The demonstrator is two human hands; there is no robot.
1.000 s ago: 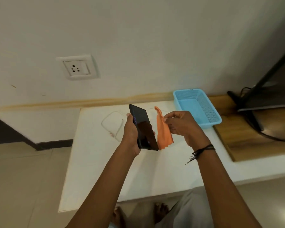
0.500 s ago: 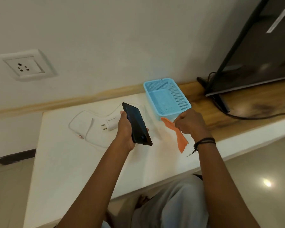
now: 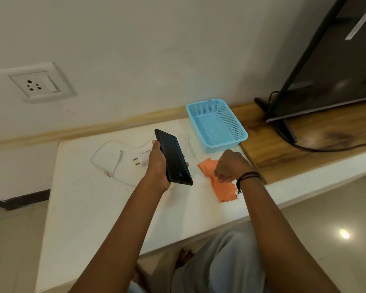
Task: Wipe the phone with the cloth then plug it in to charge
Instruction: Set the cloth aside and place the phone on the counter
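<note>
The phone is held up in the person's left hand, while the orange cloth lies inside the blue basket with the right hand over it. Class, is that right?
Not quite. The head view shows the orange cloth lying on the white table, in front of the blue basket, not inside it. The rest stands: the left hand holds the phone up, and the right hand is over the cloth.

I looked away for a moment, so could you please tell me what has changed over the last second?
The right hand has brought the orange cloth down from beside the phone onto the white table, where it now lies, fingers still on it. The left hand still holds the phone up. Charger, cable and blue basket appear unmoved.
</note>
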